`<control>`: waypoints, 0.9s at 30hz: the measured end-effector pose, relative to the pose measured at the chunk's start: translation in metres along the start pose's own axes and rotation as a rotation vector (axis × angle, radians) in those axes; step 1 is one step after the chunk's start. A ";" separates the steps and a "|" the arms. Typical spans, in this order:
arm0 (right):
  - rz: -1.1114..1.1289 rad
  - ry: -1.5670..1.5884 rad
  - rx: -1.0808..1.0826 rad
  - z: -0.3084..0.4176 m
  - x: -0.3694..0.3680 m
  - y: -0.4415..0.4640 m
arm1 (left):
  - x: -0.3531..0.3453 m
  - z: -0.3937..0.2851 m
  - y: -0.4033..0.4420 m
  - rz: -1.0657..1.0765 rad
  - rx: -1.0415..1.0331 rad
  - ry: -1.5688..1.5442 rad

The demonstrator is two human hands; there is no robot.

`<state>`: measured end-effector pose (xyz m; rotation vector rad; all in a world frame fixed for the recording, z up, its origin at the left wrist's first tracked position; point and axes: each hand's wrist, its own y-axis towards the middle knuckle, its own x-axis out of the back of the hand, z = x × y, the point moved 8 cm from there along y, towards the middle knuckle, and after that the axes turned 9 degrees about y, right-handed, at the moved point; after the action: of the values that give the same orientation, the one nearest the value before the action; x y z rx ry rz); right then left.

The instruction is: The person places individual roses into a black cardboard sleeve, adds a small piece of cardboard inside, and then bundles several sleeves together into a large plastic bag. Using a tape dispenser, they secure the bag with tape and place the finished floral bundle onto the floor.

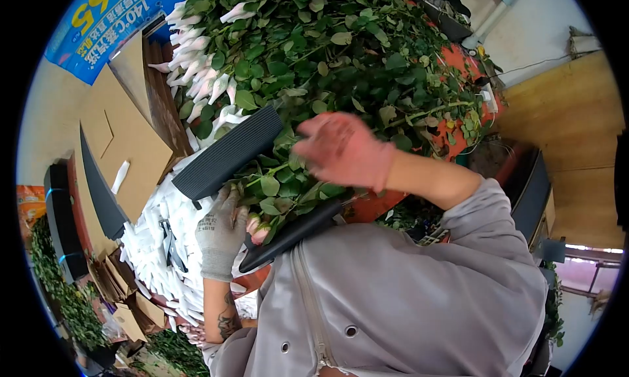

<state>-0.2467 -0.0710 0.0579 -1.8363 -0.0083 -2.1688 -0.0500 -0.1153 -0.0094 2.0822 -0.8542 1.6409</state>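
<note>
My left hand [219,229], in a grey glove, is just below a black ridged board [229,153] and beside a pink rose head [260,229]. Its fingertips are partly hidden, so a hold on the rose cannot be made out. My right hand [341,151], in a pinkish-red glove, hovers over green rose leaves [270,185] right of the board. Motion blurs its fingers. Under the rose runs a black padded bar [291,238], close to my body. White foam sleeves [160,233] lie heaped left of my left hand.
Leafy rose stems [354,56] cover the red table [377,207] beyond my hands, with white-sleeved blooms [196,66] at their left end. Cardboard [124,131] stands at left, below a blue printed sheet [108,23]. A white socket [489,98] is at right.
</note>
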 end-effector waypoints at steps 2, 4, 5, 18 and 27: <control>0.055 -0.082 -0.087 -0.039 -0.009 -0.013 | 0.001 -0.001 -0.003 0.014 0.013 0.038; 0.008 -0.616 -0.037 -0.059 -0.058 -0.016 | 0.005 -0.009 -0.004 0.012 0.013 0.042; -0.040 -0.972 -0.029 -0.068 -0.084 -0.020 | 0.004 -0.015 -0.002 0.005 0.016 0.044; -0.253 -1.164 0.022 -0.041 -0.037 -0.014 | 0.001 -0.013 -0.007 0.044 0.040 0.084; -0.220 -0.068 0.045 -0.079 0.020 0.011 | 0.000 -0.002 -0.006 0.144 0.072 0.043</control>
<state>-0.3233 -0.1017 0.0602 -1.9635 -0.2835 -2.2263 -0.0479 -0.1096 -0.0080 2.0669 -0.9645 1.8088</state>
